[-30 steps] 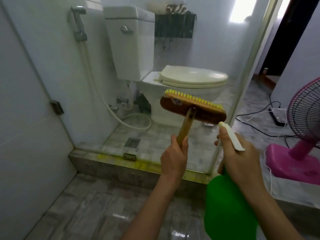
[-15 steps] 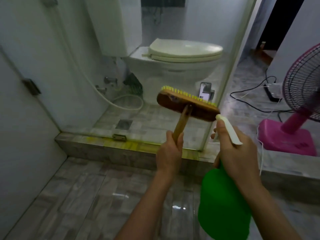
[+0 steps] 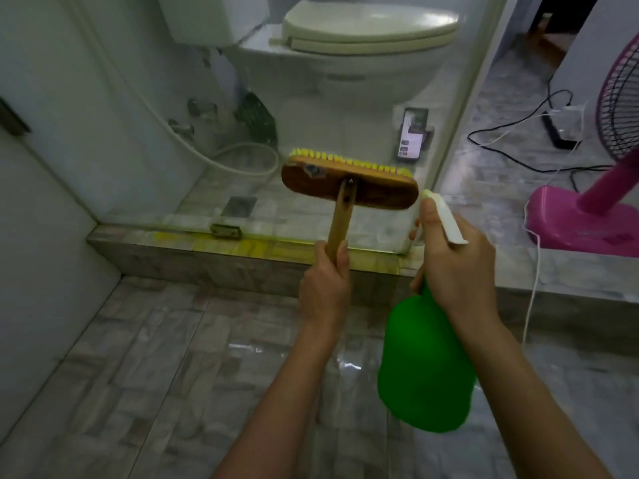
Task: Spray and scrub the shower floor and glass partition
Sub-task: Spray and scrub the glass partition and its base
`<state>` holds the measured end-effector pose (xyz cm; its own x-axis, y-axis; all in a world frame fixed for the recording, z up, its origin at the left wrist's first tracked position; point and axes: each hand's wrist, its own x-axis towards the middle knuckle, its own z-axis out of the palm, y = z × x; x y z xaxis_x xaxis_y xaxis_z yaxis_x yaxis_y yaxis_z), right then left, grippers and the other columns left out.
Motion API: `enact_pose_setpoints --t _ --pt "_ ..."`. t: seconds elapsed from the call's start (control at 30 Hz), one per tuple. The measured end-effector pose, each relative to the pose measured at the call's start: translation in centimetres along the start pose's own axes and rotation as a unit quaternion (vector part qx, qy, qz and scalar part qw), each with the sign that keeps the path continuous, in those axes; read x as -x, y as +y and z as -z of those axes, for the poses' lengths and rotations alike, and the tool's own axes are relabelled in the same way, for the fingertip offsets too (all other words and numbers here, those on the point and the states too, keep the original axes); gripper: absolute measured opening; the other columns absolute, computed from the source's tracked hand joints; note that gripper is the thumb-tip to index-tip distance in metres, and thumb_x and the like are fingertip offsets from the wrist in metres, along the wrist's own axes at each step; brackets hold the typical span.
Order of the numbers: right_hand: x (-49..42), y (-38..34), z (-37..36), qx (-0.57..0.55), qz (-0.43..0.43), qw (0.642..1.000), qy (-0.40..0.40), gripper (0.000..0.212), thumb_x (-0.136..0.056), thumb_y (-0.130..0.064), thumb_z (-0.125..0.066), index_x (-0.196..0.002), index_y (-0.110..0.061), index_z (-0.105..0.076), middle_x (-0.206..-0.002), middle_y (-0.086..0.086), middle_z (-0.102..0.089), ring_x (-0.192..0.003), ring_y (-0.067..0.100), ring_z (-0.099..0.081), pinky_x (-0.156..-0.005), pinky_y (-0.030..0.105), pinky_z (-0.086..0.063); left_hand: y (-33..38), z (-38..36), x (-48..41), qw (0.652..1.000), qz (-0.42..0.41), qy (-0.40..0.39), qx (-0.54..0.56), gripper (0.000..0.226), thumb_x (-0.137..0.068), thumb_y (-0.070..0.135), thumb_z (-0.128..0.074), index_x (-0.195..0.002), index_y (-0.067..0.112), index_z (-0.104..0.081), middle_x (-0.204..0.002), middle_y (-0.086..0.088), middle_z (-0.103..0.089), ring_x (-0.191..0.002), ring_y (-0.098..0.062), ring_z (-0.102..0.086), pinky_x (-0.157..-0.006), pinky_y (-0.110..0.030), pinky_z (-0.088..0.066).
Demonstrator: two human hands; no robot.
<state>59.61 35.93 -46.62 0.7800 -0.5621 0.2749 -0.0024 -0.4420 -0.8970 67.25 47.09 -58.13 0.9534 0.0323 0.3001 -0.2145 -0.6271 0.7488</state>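
Note:
My left hand (image 3: 325, 281) grips the wooden handle of a scrub brush (image 3: 349, 183), whose brown head with yellow bristles is held up in front of the glass partition (image 3: 138, 108). My right hand (image 3: 456, 267) holds a green spray bottle (image 3: 427, 371) by its neck, fingers round the white trigger head, nozzle pointing up and forward. Grey marble floor tiles (image 3: 179, 357) lie under me. Behind the glass is a raised tiled floor (image 3: 311, 216) with a drain (image 3: 238, 206).
A stone curb (image 3: 179, 257) with yellow stains runs under the glass. Behind it stand a toilet (image 3: 363, 39), a hose (image 3: 242, 164) and a phone (image 3: 411, 134). A pink fan (image 3: 587, 216) and cables (image 3: 511, 146) sit at right. A white door (image 3: 38, 236) stands at left.
The view has tilted down and moved closer to the curb. Both hands keep their grips; the brush head has turned more level.

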Motion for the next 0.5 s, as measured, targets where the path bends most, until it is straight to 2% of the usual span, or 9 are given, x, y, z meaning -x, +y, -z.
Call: enact_pose_setpoints --t 0.07,0.1,0.17,0.23,0.27,0.33,0.4,0.5 --pt "0.3 0.8 -0.5 0.005 -0.011 1.000 -0.005 0.048 -0.102 -0.042 -0.043 -0.080 -0.003 -0.058 -0.064 0.017 -0.060 -0.033 0.012 -0.057 -0.034 0.015 -0.039 0.2 -0.6 -0.4 0.999 0.001 0.008 0.044 0.064 -0.088 0.064 -0.016 -0.105 0.011 -0.048 -0.068 -0.010 -0.061 -0.061 -0.033 -0.061 -0.048 -0.033 -0.042" --pt "0.4 1.1 -0.7 0.009 -0.017 1.000 -0.006 0.048 -0.102 -0.043 -0.043 -0.081 -0.003 -0.058 -0.065 0.017 -0.061 -0.033 0.012 -0.057 -0.034 0.016 -0.040 -0.5 -1.1 0.3 0.999 0.008 -0.010 0.033 0.065 -0.088 0.064 -0.016 -0.107 0.011 -0.049 -0.070 -0.011 -0.063 -0.063 -0.033 -0.062 -0.048 -0.032 -0.039" --pt "0.7 1.6 -0.9 0.015 -0.026 1.000 -0.004 0.047 -0.102 -0.044 -0.042 -0.075 -0.007 -0.054 -0.060 0.017 -0.058 -0.031 0.012 -0.056 -0.034 0.017 -0.040 -2.9 -1.9 2.9 0.997 0.041 -0.064 -0.033 0.070 -0.088 0.064 -0.015 -0.116 0.010 -0.048 -0.081 -0.015 -0.066 -0.074 -0.036 -0.064 -0.052 -0.032 -0.039" --pt "0.9 1.9 -1.1 0.023 -0.028 0.999 -0.001 0.049 -0.102 -0.044 -0.043 -0.071 -0.007 -0.051 -0.059 0.017 -0.056 -0.032 0.012 -0.056 -0.035 0.018 -0.040 -4.8 -2.1 5.2 0.989 0.060 -0.099 -0.092 0.086 -0.081 0.073 -0.003 -0.120 0.010 -0.047 -0.087 -0.017 -0.067 -0.080 -0.037 -0.064 -0.058 -0.037 -0.046" --pt "1.0 2.0 -1.4 0.023 -0.029 0.999 -0.004 0.050 -0.102 -0.045 -0.043 -0.072 -0.006 -0.052 -0.060 0.017 -0.057 -0.032 0.013 -0.056 -0.035 0.019 -0.040 -5.1 -2.2 5.6 0.988 0.070 -0.101 -0.098 0.085 -0.080 0.072 -0.003 -0.120 0.011 -0.048 -0.088 -0.017 -0.068 -0.081 -0.037 -0.064 -0.061 -0.038 -0.047" --pt "1.0 2.0 -1.7 0.020 -0.030 0.999 -0.014 0.052 -0.102 -0.046 -0.043 -0.077 -0.002 -0.057 -0.064 0.017 -0.059 -0.033 0.013 -0.057 -0.035 0.020 -0.041 -4.4 -2.3 5.0 0.988 0.088 -0.100 -0.080 0.067 -0.089 0.062 -0.015 -0.119 0.011 -0.048 -0.089 -0.016 -0.067 -0.082 -0.036 -0.064 -0.060 -0.036 -0.045" --pt "1.2 2.0 -2.0 0.021 -0.027 0.999 -0.020 0.053 -0.102 -0.045 -0.043 -0.082 0.000 -0.061 -0.065 0.017 -0.060 -0.034 0.010 -0.058 -0.035 0.017 -0.040 -3.7 -2.2 4.6 0.988 0.086 -0.106 -0.068 0.055 -0.095 0.055 -0.023 -0.117 0.012 -0.049 -0.087 -0.016 -0.067 -0.081 -0.037 -0.063 -0.059 -0.036 -0.043" --pt "1.6 2.2 -2.8 0.017 -0.031 0.999 -0.027 0.052 -0.102 -0.045 -0.043 -0.080 -0.001 -0.061 -0.062 0.017 -0.059 -0.037 0.010 -0.058 -0.035 0.013 -0.038 -4.7 -2.1 5.5 0.980 0.118 -0.151 -0.055 0.056 -0.094 0.058 -0.022 -0.108 0.012 -0.052 -0.086 -0.014 -0.065 -0.080 -0.035 -0.063 -0.064 -0.041 -0.050"
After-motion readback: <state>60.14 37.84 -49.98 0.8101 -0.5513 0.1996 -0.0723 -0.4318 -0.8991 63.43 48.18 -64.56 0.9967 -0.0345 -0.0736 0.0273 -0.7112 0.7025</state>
